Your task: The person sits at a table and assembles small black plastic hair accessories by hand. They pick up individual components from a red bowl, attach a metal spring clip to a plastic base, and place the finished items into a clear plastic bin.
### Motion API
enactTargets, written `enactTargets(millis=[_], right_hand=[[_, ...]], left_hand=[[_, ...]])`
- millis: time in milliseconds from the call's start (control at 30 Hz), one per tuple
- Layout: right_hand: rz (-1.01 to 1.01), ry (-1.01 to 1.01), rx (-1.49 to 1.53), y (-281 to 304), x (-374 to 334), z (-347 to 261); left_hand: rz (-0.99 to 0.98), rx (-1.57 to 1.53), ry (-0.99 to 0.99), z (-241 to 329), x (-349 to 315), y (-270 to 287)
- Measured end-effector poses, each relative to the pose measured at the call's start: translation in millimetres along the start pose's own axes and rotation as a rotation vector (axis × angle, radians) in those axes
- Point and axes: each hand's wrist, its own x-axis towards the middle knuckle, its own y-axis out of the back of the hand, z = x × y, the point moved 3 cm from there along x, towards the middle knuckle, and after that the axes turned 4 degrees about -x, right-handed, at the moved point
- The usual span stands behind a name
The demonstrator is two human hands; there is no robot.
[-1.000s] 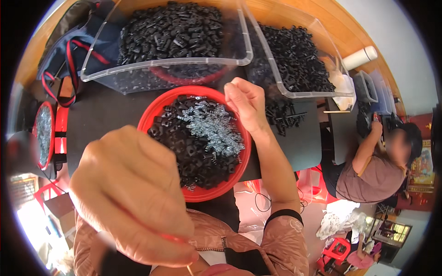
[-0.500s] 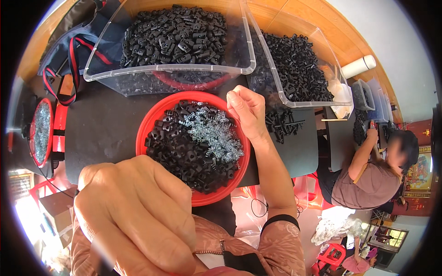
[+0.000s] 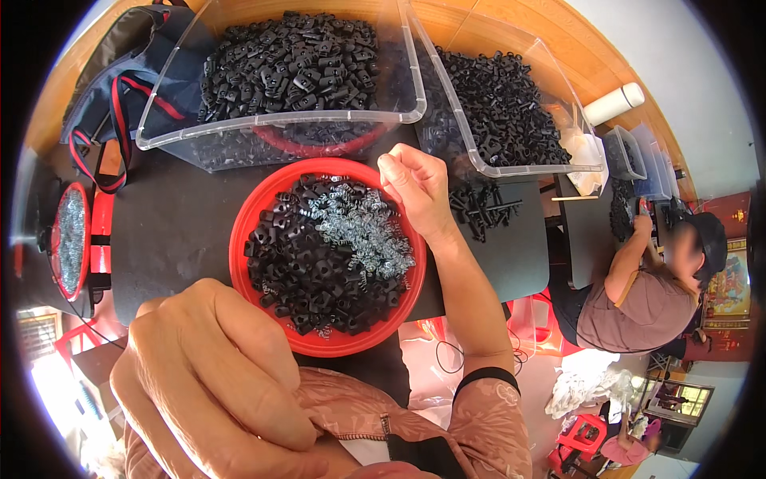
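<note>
My left hand [image 3: 207, 375] looms large in front of my chest, its fingers curled under and pressed together; whatever it may hold is hidden. Beyond it, a round red basin [image 3: 240, 267] stands on the dark table. Small black plastic pieces [image 3: 307, 279] fill most of the basin, and a heap of tiny metal coil springs [image 3: 367, 235] lies over them on the right. My right hand [image 3: 419, 191] is over the basin's right rim, closed with the thumb against the bent fingers. What sits in that grip, if anything, cannot be made out.
Two clear plastic bins hold black parts, one at the back [image 3: 279, 120] and one at the back right [image 3: 523, 170]. Loose black pins [image 3: 483, 209] lie right of my right hand. At far left is a red tray of springs [image 3: 72, 239]. A co-worker [image 3: 638, 295] sits at right.
My left hand has moved a little down and left, uncovering more of the basin's lower edge. My right hand remains closed by the rim; the whole view has shifted slightly.
</note>
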Motion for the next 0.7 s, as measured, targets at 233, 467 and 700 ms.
enactTargets(millis=[233,467,700], right_hand=[[-0.014,-0.015,0.014,-2.8,1.1,0.2],[0.013,-0.005,-0.016,3.4,-2.6,1.6],[-0.018,-0.053,0.061,-6.8,1.6,-2.5]], left_hand=[[-0.051,0.151,0.113,7.0,2.1,6.6],[-0.13,0.229,-0.041,8.7,1.0,7.0],[0.082,0.556,-0.102,42.9,1.8,-11.6]])
